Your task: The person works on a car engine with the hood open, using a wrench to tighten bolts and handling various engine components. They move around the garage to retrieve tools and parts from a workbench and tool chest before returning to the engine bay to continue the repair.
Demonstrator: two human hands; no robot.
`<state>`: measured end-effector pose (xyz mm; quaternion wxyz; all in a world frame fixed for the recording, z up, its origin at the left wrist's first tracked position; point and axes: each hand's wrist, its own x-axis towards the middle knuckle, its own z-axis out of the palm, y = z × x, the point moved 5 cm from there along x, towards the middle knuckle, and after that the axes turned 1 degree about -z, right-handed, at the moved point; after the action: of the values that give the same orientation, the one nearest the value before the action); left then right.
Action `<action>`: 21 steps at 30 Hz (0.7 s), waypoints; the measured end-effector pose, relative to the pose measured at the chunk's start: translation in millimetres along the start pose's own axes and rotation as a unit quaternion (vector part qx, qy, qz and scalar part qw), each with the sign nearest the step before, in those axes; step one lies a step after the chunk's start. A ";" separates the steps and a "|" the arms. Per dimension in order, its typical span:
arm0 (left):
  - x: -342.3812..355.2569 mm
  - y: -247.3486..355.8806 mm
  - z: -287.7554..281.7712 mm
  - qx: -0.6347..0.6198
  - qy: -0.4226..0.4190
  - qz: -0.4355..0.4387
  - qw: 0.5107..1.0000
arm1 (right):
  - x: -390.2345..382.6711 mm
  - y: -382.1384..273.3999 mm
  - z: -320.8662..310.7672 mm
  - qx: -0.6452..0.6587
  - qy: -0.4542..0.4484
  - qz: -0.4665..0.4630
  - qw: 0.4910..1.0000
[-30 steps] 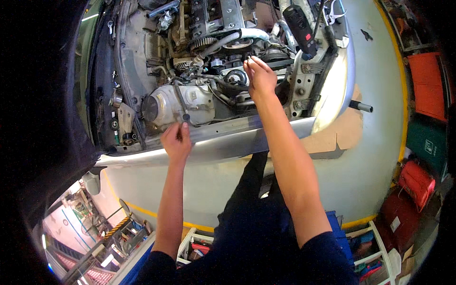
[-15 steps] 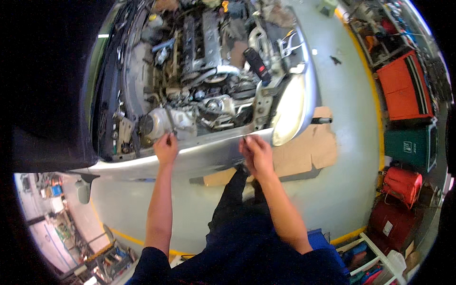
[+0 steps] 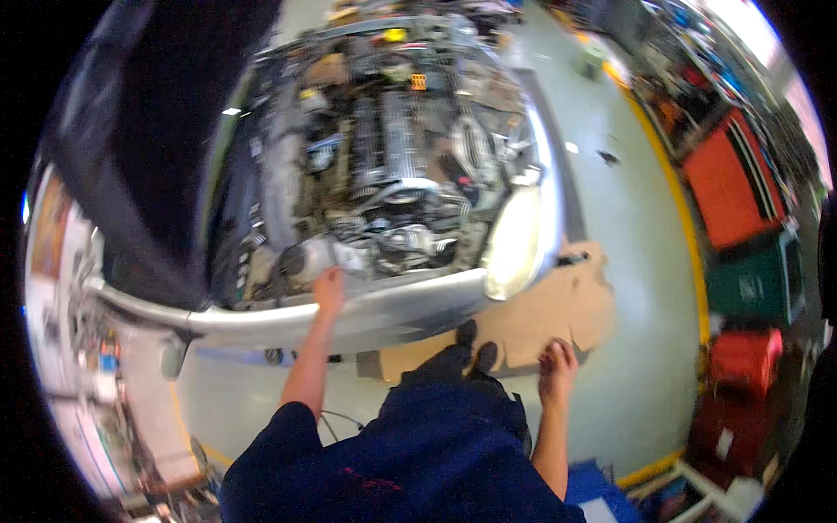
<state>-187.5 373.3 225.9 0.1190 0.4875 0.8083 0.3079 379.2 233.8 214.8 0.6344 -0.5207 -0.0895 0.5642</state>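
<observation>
In front of me is a silver car's engine bay with the engine (image 3: 388, 144) exposed. My left hand (image 3: 330, 290) is at the inner edge of the fender (image 3: 392, 315), beside a pale round housing (image 3: 307, 261). Its fingers are pressed together, and anything in them is too small and blurred to name. My right hand (image 3: 558, 362) is off the car, over the cardboard sheet (image 3: 567, 296) on the floor. Those fingers are curled in; what they hold, if anything, cannot be made out. A cloudy headlight (image 3: 514, 240) lies between the hands and the far corner of the car.
A large dark panel (image 3: 148, 139) rises at the left. A side mirror (image 3: 173, 357) juts from the car. Along the right stand a red cabinet (image 3: 728, 179), a green bin (image 3: 750, 283) and a red container (image 3: 745, 357). My shoes (image 3: 486, 356) are by the cardboard.
My right hand has moved from the fender edge back and right, away from the car. My left hand stays at the fender edge. The view has shifted, showing more of the car's far end.
</observation>
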 end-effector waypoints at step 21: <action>-28.5 -26.5 -152.6 0.093 -0.241 0.024 0.966 | -30.0 117.6 187.3 -0.109 -0.244 0.171 0.948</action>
<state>-267.5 281.6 325.9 0.2569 0.5756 0.7688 0.1081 164.2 293.3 222.2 0.4266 -0.4407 -0.2114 0.7610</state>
